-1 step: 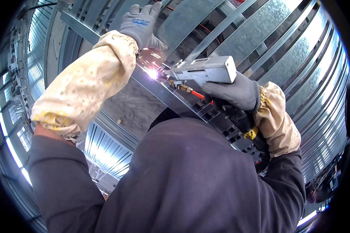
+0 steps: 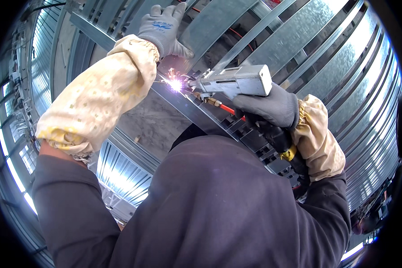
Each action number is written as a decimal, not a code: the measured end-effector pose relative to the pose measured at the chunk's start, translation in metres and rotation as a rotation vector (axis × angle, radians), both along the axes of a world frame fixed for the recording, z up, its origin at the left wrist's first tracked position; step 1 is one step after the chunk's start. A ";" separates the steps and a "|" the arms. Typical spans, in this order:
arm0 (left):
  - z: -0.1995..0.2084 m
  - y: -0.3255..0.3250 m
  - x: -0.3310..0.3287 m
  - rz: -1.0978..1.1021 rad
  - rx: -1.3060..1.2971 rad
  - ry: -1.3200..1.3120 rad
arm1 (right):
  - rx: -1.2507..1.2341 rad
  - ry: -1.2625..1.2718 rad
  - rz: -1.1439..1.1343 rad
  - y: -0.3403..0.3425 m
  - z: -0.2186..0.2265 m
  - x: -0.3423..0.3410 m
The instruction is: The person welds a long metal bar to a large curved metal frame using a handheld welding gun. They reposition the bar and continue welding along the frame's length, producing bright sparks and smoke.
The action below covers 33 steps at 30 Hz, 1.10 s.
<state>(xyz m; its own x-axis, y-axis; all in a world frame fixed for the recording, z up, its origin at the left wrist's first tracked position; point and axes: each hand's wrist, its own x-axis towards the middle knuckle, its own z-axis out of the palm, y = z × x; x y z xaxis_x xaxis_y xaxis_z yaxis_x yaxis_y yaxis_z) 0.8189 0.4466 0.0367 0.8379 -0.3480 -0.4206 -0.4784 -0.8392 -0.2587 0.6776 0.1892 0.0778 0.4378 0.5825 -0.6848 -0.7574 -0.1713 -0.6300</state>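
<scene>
My right hand [image 2: 272, 106], in a grey glove, is closed around the grip of a boxy grey welding gun [image 2: 236, 80]. The gun's nozzle points left at a bright white-violet arc [image 2: 176, 85] with sparks, on the edge of a long galvanized steel beam [image 2: 181, 102]. A red hose [image 2: 228, 109] and a thick black cable [image 2: 277, 136] run from the gun past my right wrist. Beyond the arc, my left hand [image 2: 161, 32], also gloved, lies with fingers spread on or just over the steel slats [image 2: 219, 35]; exact contact cannot be told.
Parallel metal slats spread to the far right. A corrugated metal sheet [image 2: 123, 172] lies at lower left, beside bare grey floor [image 2: 154, 120]. A thin orange-red line [image 2: 242, 38] passes beneath the slats. Dark equipment [image 2: 373, 214] stands at the right rim.
The sparks have shifted shape, now bunching above and left of the arc. Both hands and the welding gun stay nearly where they were.
</scene>
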 end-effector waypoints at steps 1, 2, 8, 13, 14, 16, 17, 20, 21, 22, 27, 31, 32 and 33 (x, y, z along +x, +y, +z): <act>0.002 -0.003 0.000 0.007 0.000 0.007 | -0.003 -0.016 -0.014 0.000 -0.001 -0.001; 0.004 -0.005 -0.001 0.014 0.001 0.014 | -0.005 -0.033 -0.028 0.000 -0.002 -0.003; 0.009 -0.007 -0.001 0.058 0.025 0.057 | -0.047 -0.024 -0.012 -0.001 0.011 -0.001; 0.012 0.000 -0.007 0.065 -0.031 0.043 | -0.037 -0.069 -0.049 -0.003 0.019 0.000; 0.011 0.006 -0.007 0.037 -0.102 0.012 | -0.026 -0.045 -0.073 -0.004 0.017 -0.002; 0.004 0.027 -0.008 -0.021 -0.243 -0.051 | -0.023 -0.028 -0.049 -0.002 0.021 0.003; 0.002 0.037 -0.010 0.022 -0.408 -0.114 | -0.025 -0.017 -0.043 -0.001 0.023 0.006; -0.003 0.072 -0.027 0.169 -0.887 -0.359 | 0.001 0.025 -0.084 0.007 0.031 0.012; -0.003 0.078 -0.043 0.248 -1.005 -0.472 | -0.008 0.003 -0.101 0.008 0.030 0.012; -0.007 0.089 -0.063 0.373 -0.982 -0.607 | -0.011 -0.021 -0.104 0.012 0.028 0.013; -0.052 0.095 -0.178 1.275 -1.055 -0.447 | -0.016 -0.036 -0.034 0.020 0.021 0.024; -0.072 0.062 -0.203 1.448 -1.234 -0.204 | -0.029 0.017 -0.033 0.022 0.017 0.023; -0.072 0.050 -0.203 1.500 -1.347 -0.192 | -0.034 0.050 -0.016 0.023 0.018 0.023; -0.077 0.042 -0.201 1.557 -1.503 -0.217 | -0.038 0.042 -0.022 0.024 0.018 0.021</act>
